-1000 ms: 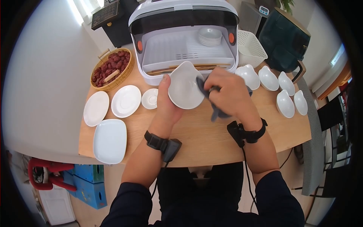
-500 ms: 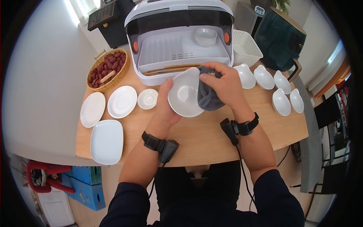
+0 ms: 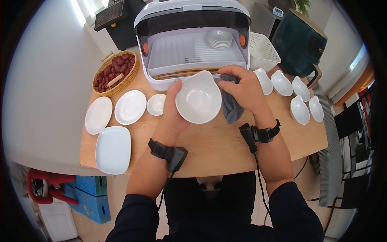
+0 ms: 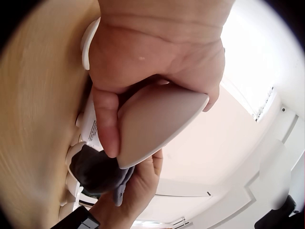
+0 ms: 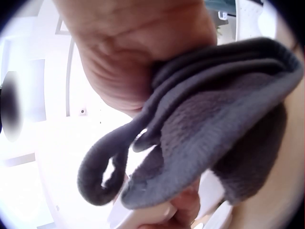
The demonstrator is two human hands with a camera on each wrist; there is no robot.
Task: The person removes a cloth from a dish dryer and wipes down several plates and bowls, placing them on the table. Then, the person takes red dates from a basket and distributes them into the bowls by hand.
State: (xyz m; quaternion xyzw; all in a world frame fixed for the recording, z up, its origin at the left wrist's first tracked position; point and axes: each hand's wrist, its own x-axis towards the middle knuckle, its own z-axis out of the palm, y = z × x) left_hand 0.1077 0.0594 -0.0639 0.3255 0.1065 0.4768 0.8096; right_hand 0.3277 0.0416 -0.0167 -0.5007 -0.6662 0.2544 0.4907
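Bowl (image 3: 198, 97) apparently in left hand's (image 3: 177, 111) grip.

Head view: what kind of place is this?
Probably a home kitchen or dining area: a wooden table with white plates and bowls set out, a dish rack with a lid holding stacked small dishes, and a wicker basket of dark red fruit beside it.
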